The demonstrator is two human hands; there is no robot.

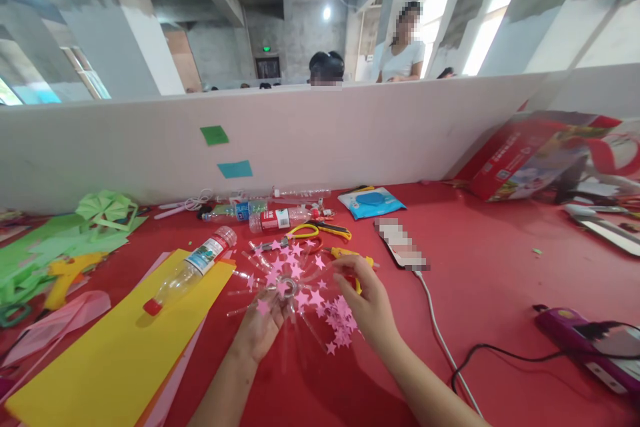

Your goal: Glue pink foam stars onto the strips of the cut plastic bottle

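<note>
My left hand [260,330] holds a cut clear plastic bottle piece [289,288] from below and the left, near its round neck. Long transparent strips fan out from that neck, and pink stars [273,277] are on many of them. To the right, my right hand [367,303] hovers with curved fingers and its thumb apart; I see nothing held. Just left of it and partly below lies a heap of loose pink stars [341,321]. A yellow glue gun [350,255] lies behind the right hand, partly hidden by its fingers.
Yellow sheets [120,347] and a plastic bottle [187,267] lie left, near green paper [105,213] and another glue gun [63,277]. Behind are scissors [303,232], a cutter [335,230] and a blue packet [373,202]. Right are a phone [400,240] and cable. People are beyond the partition [325,133].
</note>
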